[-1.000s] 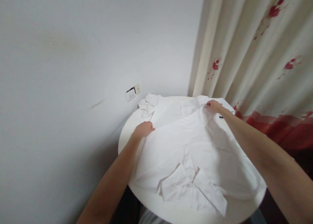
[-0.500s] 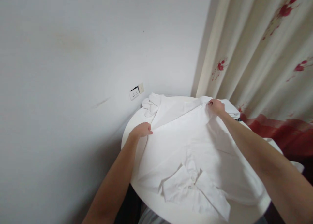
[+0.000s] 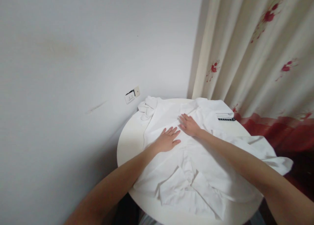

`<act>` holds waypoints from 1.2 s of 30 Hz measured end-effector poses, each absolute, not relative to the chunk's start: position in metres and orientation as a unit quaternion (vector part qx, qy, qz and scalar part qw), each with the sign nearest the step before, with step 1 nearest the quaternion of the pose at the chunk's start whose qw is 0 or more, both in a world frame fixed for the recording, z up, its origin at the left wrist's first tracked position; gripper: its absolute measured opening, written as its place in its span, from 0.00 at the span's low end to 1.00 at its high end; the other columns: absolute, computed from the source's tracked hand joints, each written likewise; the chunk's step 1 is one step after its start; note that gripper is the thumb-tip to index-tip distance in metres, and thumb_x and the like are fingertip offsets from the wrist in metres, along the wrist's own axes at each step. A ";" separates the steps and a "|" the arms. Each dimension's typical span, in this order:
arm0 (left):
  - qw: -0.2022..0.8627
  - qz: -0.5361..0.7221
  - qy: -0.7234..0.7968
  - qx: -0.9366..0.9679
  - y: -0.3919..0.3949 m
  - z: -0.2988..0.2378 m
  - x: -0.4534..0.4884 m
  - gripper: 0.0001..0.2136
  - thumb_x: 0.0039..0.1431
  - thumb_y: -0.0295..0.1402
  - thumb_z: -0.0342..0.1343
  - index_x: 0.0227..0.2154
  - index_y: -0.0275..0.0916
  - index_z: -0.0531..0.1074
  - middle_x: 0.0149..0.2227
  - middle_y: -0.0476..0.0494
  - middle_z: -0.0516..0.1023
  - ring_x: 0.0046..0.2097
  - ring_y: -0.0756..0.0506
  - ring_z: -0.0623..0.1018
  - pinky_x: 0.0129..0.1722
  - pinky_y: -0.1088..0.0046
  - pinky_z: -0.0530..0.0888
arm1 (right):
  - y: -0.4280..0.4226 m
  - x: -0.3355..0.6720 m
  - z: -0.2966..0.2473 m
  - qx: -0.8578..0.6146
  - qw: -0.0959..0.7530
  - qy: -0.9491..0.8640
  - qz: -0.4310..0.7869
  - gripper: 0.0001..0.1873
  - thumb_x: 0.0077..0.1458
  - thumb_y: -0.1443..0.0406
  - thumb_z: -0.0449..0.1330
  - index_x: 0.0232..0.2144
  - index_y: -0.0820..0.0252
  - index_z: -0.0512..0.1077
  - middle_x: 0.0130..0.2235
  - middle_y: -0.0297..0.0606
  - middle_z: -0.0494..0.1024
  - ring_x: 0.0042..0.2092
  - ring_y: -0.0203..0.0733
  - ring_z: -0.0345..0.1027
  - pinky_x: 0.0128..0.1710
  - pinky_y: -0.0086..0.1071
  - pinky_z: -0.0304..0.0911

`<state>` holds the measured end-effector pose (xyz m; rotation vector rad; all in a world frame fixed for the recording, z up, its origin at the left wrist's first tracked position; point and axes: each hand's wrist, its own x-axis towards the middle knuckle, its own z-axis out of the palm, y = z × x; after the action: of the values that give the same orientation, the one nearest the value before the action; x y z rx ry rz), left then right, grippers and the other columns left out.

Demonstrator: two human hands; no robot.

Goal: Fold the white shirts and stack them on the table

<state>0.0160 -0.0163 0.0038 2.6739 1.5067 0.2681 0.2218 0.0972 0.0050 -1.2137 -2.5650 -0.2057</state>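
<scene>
A white collared shirt [image 3: 169,164] lies spread over a round white table [image 3: 127,143], its collar towards me at the near edge. My left hand [image 3: 168,140] rests flat on the middle of the shirt with fingers spread. Just beyond it and to the right, my right hand [image 3: 189,125] also lies flat on the cloth, fingers stretched out. Neither hand grips anything. One sleeve is bunched at the far left of the table, and the other hangs over the right edge.
At the table's far right sits a stack of folded white cloth [image 3: 222,108] with a black beaded-looking strip [image 3: 226,119] along its near side. A wall with a power socket [image 3: 130,97] borders the left. A cream curtain [image 3: 235,55] with red flowers hangs behind on the right.
Both hands have let go of the shirt's edges and moved in to its middle, where they now lie flat. The lifted cloth has come down onto the table.
</scene>
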 end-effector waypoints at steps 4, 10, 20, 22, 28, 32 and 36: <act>0.022 0.070 0.511 0.857 -0.019 0.000 0.013 0.28 0.71 0.52 0.37 0.70 0.49 0.53 0.73 0.45 0.50 0.72 0.37 0.49 0.68 0.45 0.49 | 0.098 0.219 -0.013 -0.412 0.096 -0.906 -0.024 0.34 0.69 0.52 0.39 0.69 0.65 0.55 0.72 0.49 0.52 0.72 0.51 0.41 0.67 0.51 0.43; 0.016 0.068 0.521 0.851 -0.022 0.004 0.014 0.28 0.71 0.52 0.38 0.69 0.51 0.53 0.72 0.48 0.51 0.72 0.37 0.51 0.68 0.46 0.51 | 0.137 0.281 0.008 -0.517 0.098 -0.839 -0.136 0.33 0.67 0.56 0.45 0.68 0.68 0.58 0.70 0.53 0.53 0.72 0.53 0.40 0.69 0.53 0.22; 0.013 0.080 0.517 0.852 -0.018 -0.001 0.012 0.27 0.71 0.51 0.38 0.69 0.52 0.54 0.72 0.48 0.52 0.72 0.37 0.52 0.68 0.45 0.51 | 0.117 0.253 0.016 -0.548 0.129 -0.821 -0.098 0.34 0.64 0.61 0.48 0.70 0.61 0.52 0.73 0.49 0.42 0.73 0.51 0.30 0.69 0.55 0.24; 0.012 0.076 0.521 0.850 -0.018 -0.001 0.012 0.26 0.72 0.51 0.38 0.69 0.53 0.54 0.72 0.49 0.52 0.72 0.37 0.51 0.68 0.45 0.51 | 0.103 0.230 0.005 -0.525 0.126 -0.841 -0.039 0.34 0.66 0.57 0.47 0.70 0.62 0.52 0.73 0.50 0.45 0.73 0.53 0.35 0.68 0.55 0.36; -0.018 0.080 0.557 0.826 -0.034 -0.001 -0.011 0.25 0.72 0.49 0.40 0.69 0.54 0.55 0.72 0.47 0.52 0.72 0.33 0.52 0.66 0.39 0.54 | 0.084 0.209 -0.014 -0.517 0.105 -0.850 0.012 0.32 0.69 0.54 0.42 0.69 0.61 0.54 0.71 0.51 0.51 0.72 0.54 0.43 0.67 0.52 0.45; -0.037 0.069 0.586 0.806 -0.050 -0.001 -0.050 0.25 0.72 0.46 0.41 0.69 0.49 0.55 0.72 0.45 0.52 0.71 0.33 0.53 0.66 0.43 0.54 | 0.086 0.213 -0.014 -0.534 0.104 -0.839 0.011 0.34 0.68 0.53 0.42 0.69 0.65 0.52 0.72 0.53 0.50 0.72 0.54 0.41 0.68 0.51 0.42; -0.040 0.046 0.615 0.786 -0.062 -0.001 -0.081 0.26 0.72 0.45 0.41 0.69 0.46 0.55 0.72 0.43 0.52 0.72 0.34 0.52 0.66 0.43 0.55 | 0.087 0.212 -0.014 -0.536 0.105 -0.838 0.019 0.35 0.68 0.53 0.42 0.68 0.69 0.53 0.71 0.56 0.50 0.72 0.55 0.40 0.68 0.52 0.41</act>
<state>-0.0807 -0.0623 -0.0013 2.5347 1.9824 0.1496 0.2120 0.0871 -0.0142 -1.5788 -2.4681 0.0559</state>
